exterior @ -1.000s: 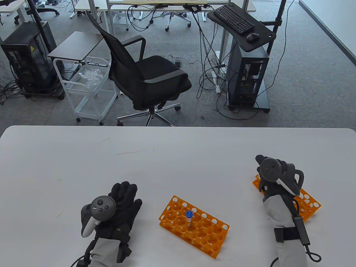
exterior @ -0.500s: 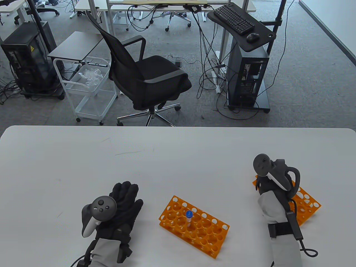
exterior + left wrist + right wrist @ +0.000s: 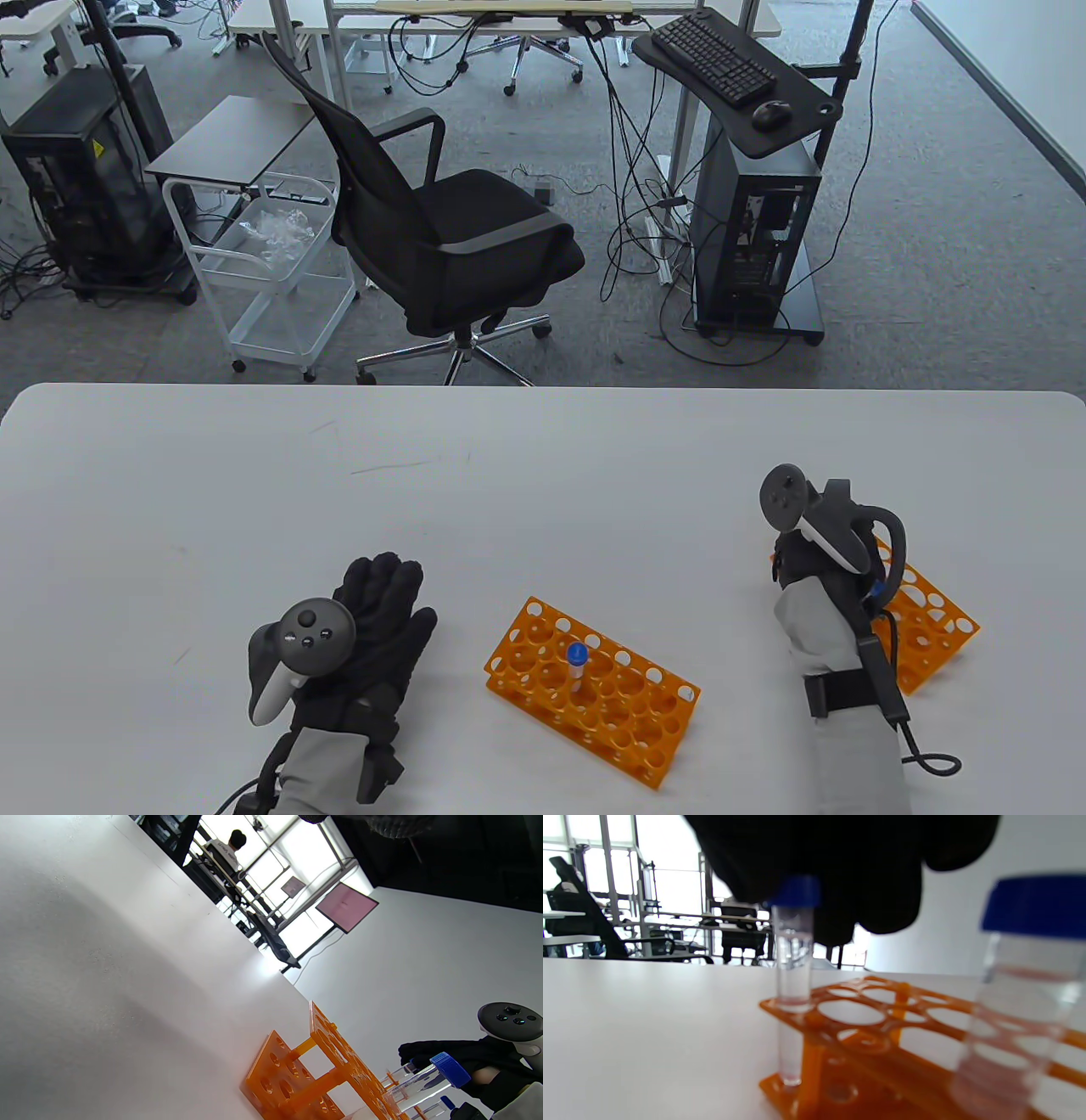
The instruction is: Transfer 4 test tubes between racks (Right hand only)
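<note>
My right hand (image 3: 799,567) hangs over the left end of the right orange rack (image 3: 933,628) and hides most of it. In the right wrist view my gloved fingers (image 3: 840,870) sit at the blue cap of a clear test tube (image 3: 794,976). That tube stands in a corner hole of the rack (image 3: 882,1018). I cannot tell whether they grip it. A second tube (image 3: 1022,1005) stands blurred close by. The centre orange rack (image 3: 628,713) holds one blue-capped tube (image 3: 577,665). My left hand (image 3: 377,615) rests flat on the table, empty.
The white table (image 3: 509,492) runs back to its far edge, with an office chair (image 3: 441,229) and a computer stand (image 3: 755,229) on the floor beyond. The left wrist view shows the centre rack (image 3: 322,1069), its tube (image 3: 424,1079) and my right hand (image 3: 428,1052) behind.
My right hand has shifted slightly left and tipped, so its tracker now stands more on edge and more of the right rack shows. The left hand and centre rack have not moved.
</note>
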A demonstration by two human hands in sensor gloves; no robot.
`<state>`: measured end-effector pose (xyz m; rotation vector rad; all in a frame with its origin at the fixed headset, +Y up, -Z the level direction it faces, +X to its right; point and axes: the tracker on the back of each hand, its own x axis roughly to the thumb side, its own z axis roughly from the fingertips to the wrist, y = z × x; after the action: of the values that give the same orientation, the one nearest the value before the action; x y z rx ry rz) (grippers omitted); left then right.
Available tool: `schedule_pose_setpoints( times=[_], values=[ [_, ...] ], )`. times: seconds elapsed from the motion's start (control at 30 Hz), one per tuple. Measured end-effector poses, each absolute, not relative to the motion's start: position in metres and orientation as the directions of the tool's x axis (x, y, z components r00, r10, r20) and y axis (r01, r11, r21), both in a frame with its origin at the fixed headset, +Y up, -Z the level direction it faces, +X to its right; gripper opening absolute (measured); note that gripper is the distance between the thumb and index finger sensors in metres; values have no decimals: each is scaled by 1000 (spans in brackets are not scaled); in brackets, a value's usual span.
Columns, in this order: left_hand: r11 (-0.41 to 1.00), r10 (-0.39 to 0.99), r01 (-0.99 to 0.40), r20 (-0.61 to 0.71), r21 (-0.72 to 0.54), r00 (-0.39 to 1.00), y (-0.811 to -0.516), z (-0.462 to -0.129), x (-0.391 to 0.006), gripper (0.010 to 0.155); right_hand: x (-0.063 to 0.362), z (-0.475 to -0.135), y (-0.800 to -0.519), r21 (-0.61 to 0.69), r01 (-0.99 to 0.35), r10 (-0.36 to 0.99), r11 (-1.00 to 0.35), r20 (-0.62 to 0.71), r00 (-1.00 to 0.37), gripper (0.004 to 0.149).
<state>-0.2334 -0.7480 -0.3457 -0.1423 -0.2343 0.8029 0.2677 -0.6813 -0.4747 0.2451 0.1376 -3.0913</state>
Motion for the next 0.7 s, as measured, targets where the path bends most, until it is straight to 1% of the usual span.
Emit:
schedule_pose_setpoints(
  times=[0.43,0.53,0.7],
  values=[
    [686,727,-696,154,-213,669,-748,-346,-234,67,269,-473,-681,-71,13,-2,-997,-158,-987,47],
    [685,727,-696,154,-214,669,-748,-346,-234,67,269,-471,-679,-94,4,10,-996,-144,-990,50],
    [684,729,-698,151,-212,668,-748,-346,-234,67,264,-459,-663,-176,-15,33,-984,-96,-995,52]
  ],
)
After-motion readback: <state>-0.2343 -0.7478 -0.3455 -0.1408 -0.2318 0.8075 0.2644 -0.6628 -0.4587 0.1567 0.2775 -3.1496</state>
